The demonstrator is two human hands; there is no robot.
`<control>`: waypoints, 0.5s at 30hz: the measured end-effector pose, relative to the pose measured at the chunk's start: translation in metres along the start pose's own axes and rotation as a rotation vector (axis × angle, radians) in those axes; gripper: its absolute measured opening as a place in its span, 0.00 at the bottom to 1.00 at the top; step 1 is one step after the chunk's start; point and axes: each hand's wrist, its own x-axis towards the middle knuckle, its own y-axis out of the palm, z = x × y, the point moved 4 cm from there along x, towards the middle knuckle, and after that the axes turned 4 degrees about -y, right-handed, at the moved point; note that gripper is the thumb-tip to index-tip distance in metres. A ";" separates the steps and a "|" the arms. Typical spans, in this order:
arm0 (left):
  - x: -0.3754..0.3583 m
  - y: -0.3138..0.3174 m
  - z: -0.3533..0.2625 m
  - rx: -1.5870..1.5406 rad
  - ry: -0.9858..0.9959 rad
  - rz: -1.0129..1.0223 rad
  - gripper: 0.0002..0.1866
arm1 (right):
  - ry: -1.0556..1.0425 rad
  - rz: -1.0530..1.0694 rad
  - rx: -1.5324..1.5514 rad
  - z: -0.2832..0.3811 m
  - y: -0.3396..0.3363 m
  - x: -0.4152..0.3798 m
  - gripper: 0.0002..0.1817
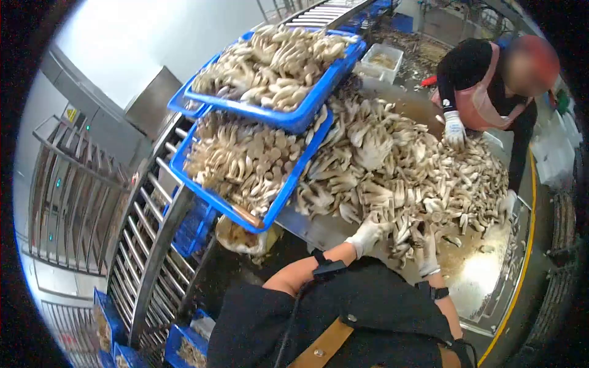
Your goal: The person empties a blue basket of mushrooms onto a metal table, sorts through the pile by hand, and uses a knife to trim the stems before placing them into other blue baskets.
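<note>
A large heap of pale, grey-brown mushrooms (pixel 392 144) covers much of the metal worktable (pixel 328 232). At the near edge of this heap my left hand (pixel 370 235), in a white glove, has its fingers closed on a mushroom cluster (pixel 375 199). A short way to the right, my gloved right hand (pixel 427 251) reaches into the heap, its fingers bent around mushrooms (pixel 404 230). Mushrooms partly hide both sets of fingertips.
Left of the heap, a blue crate (pixel 316 113) full of mushrooms rests on another full blue crate (pixel 276 205), where a brown-handled tool (pixel 247 216) lies. A co-worker (pixel 485 92) reaches into the heap from across. A roller conveyor (pixel 144 245) runs at left; a lined bucket (pixel 245 239) stands below.
</note>
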 end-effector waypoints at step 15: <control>0.003 0.030 -0.007 0.381 -0.019 0.113 0.10 | 0.065 0.127 -0.015 0.007 -0.004 0.003 0.21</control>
